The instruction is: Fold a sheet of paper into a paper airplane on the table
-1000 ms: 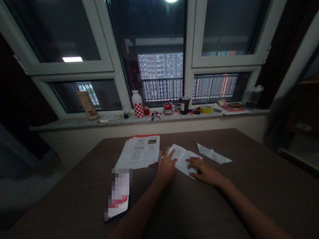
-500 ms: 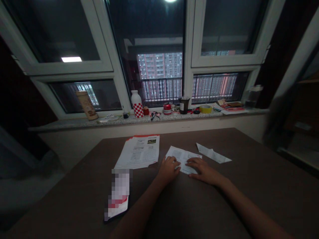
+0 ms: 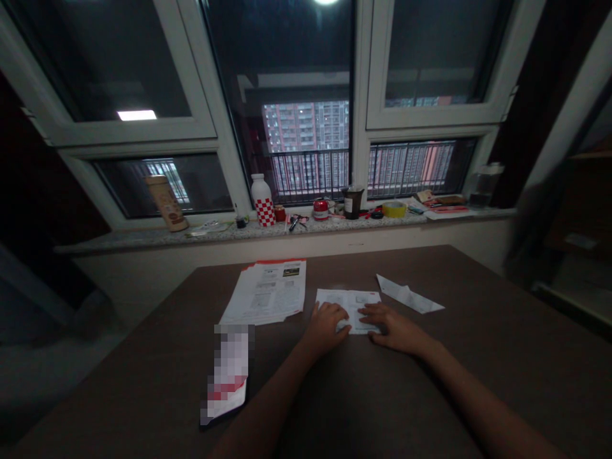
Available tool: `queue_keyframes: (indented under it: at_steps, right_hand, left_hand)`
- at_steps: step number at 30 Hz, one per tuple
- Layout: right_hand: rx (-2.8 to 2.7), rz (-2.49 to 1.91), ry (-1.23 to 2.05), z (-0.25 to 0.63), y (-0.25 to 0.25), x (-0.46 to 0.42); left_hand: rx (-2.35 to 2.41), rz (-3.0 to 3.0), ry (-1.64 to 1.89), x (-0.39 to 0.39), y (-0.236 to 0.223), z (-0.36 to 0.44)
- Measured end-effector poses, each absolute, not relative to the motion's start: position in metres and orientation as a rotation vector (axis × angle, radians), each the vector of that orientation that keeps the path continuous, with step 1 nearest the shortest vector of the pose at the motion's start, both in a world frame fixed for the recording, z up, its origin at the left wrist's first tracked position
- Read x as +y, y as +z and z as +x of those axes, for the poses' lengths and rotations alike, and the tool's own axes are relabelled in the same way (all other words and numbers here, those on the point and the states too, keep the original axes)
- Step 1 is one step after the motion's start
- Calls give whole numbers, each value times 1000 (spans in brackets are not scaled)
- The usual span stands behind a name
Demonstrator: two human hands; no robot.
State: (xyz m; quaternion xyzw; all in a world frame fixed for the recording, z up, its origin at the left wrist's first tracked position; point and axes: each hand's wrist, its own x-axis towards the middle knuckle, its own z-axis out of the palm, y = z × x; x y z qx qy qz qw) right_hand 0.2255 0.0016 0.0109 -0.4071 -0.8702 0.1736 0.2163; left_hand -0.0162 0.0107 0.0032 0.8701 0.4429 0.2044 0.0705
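This looks like a home, though dim light leaves some doubt: apartment blocks (image 3: 306, 124) and a railing (image 3: 306, 152) show through the window (image 3: 294, 57), and a tan flask (image 3: 167, 204) and clear container (image 3: 486, 186) stand toward opposite ends of the stone sill (image 3: 129, 239).

Small print is covering the paper stack (image 3: 268, 296) and the paper sheet (image 3: 352, 310), its letters appearing too fine for reading; a white label (image 3: 349, 205) is showing on the dark cup (image 3: 357, 205), its wording likewise appearing illegible.
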Motion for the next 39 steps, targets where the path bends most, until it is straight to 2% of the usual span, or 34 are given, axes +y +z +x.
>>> queue_keyframes:
  at_steps: [18,31,39]
  right_hand:
    - [-2183,-1245,395,224,6,7]
    - [-2168,-1174,-121,199,5,3]
    - [-2313,-1126,-180,202,-1,6]
  left_hand:
    - [1311,2517,596,11,-3,-15]
    - [1319,2493,643,12,-6,-16]
    - [1324,2420,697,14,-6,-15]
